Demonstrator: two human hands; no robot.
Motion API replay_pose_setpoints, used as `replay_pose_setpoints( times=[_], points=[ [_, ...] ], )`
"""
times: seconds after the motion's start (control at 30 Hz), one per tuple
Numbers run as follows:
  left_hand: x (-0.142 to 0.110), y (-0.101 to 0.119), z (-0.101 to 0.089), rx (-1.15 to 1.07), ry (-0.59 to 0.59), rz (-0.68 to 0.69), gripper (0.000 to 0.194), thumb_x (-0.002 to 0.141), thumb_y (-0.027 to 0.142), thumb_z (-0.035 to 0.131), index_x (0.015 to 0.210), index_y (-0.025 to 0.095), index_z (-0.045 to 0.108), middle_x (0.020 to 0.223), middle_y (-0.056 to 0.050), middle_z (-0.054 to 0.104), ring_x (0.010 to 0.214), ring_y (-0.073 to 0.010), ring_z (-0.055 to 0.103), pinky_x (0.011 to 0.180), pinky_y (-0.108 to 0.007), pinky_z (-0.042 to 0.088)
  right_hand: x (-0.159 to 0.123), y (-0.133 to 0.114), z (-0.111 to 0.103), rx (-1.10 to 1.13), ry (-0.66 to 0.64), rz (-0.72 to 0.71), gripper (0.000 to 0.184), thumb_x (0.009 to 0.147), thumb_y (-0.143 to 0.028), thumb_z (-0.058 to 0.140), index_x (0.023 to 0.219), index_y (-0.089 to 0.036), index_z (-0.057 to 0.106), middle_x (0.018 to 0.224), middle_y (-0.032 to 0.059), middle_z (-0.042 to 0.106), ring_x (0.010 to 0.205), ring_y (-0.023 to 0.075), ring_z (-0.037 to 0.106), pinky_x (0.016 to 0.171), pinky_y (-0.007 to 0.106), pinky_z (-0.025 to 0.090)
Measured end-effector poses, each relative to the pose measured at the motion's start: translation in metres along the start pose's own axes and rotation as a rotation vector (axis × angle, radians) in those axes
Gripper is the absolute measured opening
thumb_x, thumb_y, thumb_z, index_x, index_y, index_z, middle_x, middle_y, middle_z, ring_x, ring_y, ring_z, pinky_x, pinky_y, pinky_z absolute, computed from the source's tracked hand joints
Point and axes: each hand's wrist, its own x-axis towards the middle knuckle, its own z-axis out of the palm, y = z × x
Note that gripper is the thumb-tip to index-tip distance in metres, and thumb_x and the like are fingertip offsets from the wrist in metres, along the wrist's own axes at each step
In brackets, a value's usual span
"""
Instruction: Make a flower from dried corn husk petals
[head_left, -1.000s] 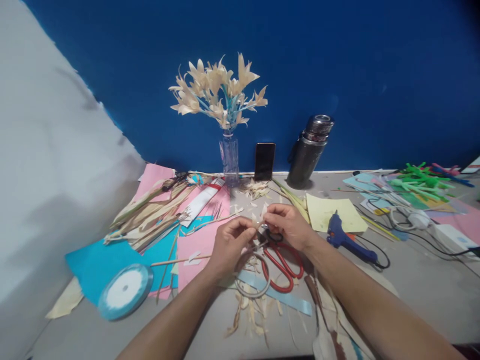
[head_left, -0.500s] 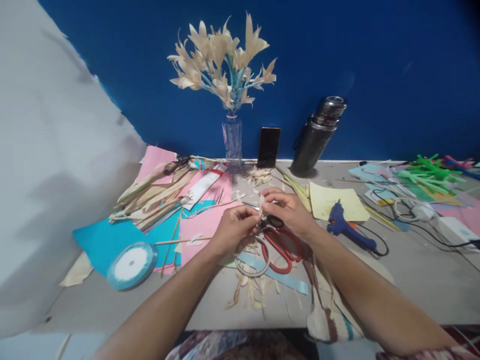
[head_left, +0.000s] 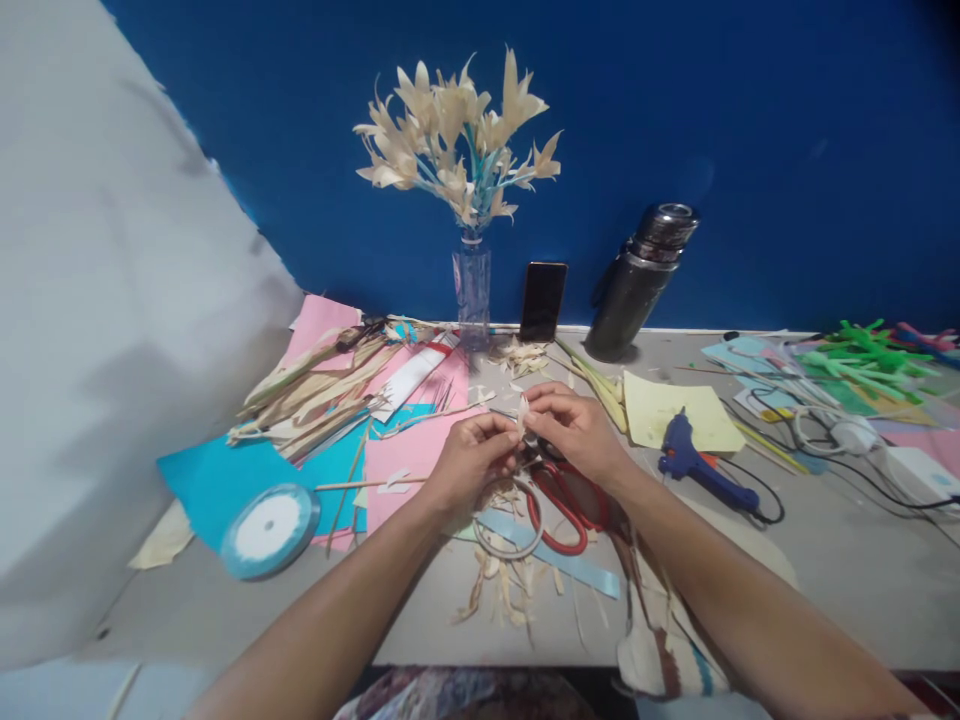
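My left hand (head_left: 480, 458) pinches the base of a small pale strip of dried husk (head_left: 523, 412), its fingers curled together. From the other side, my right hand (head_left: 576, 432) grips the same strip between thumb and fingertips. The two hands nearly meet over the middle of the table. Just below them lie red-handled scissors (head_left: 562, 525), partly covered by my right hand. A whitish ring (head_left: 537, 530) rests beside the scissors, over a light blue ribbon strip (head_left: 589, 572). Husk scraps (head_left: 506, 595) are scattered nearer to me.
Pale husk flowers (head_left: 457, 110) stand in a clear bottle (head_left: 472, 290), beside a phone (head_left: 544, 300) and a dark flask (head_left: 637, 290). At left are dried husks (head_left: 300, 400) and a blue ribbon roll (head_left: 304, 530). A blue glue gun (head_left: 705, 470) and cables lie right.
The camera view has shifted slightly, so the surroundings sit a little lower and further right. Both hands keep hold of the husk strip, with the right fingers closing slightly around it.
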Motion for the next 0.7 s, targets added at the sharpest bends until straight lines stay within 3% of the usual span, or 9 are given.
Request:
replay_pose_setpoints(
  times=[0.23,0.33,0.43,0.57,0.7],
  points=[
    [-0.0010,-0.0002,0.0030,0.100,0.095,0.054,0.023,0.072,0.031,0.079,0.073,0.014,0.063,0.052,0.002,0.056,0.045,-0.0073,0.047,0.046,-0.018,0.036,-0.0034,-0.0050,0.0069,-0.076,0.062,-0.063,0.011,0.083,-0.024,0.066,0.076,-0.019,0.073,0.100,0.0072,0.066,0.096,0.0203,0.064,0.085,0.033,0.048],
    [0.0002,0.0013,0.0037,0.105,0.106,0.092,0.024,0.071,0.031,0.079,0.071,0.014,0.062,0.050,0.002,0.055,0.045,-0.0080,0.048,0.047,-0.019,0.038,-0.0032,-0.0077,0.0048,-0.066,0.101,-0.055,0.010,0.082,-0.024,0.066,0.088,-0.019,0.074,0.104,0.0071,0.067,0.096,0.0204,0.064,0.079,0.031,0.049],
    [0.0008,0.0021,0.0032,0.040,0.065,0.075,0.028,0.072,0.034,0.079,0.072,0.016,0.059,0.049,0.003,0.055,0.042,-0.0082,0.047,0.045,-0.019,0.037,-0.0019,-0.0082,0.0005,0.011,0.123,0.046,0.018,0.084,-0.029,0.065,0.097,-0.019,0.073,0.101,0.0061,0.069,0.084,0.0178,0.064,0.071,0.029,0.049],
    [0.0007,0.0014,0.0026,-0.015,0.041,0.059,0.031,0.072,0.037,0.080,0.074,0.017,0.056,0.049,0.003,0.055,0.041,-0.0074,0.044,0.043,-0.019,0.035,-0.0006,-0.0067,-0.0009,0.188,-0.023,0.182,0.025,0.081,-0.038,0.070,0.094,-0.016,0.071,0.084,0.0037,0.069,0.073,0.0161,0.062,0.067,0.028,0.049],
    [0.0002,0.0006,0.0033,-0.002,0.040,0.069,0.032,0.072,0.037,0.080,0.076,0.016,0.056,0.050,0.004,0.055,0.042,-0.0069,0.044,0.043,-0.018,0.036,-0.0014,-0.0060,0.0029,0.249,-0.113,0.193,0.020,0.078,-0.035,0.073,0.082,-0.016,0.069,0.077,0.0018,0.066,0.071,0.0147,0.059,0.066,0.026,0.047]
  ],
)
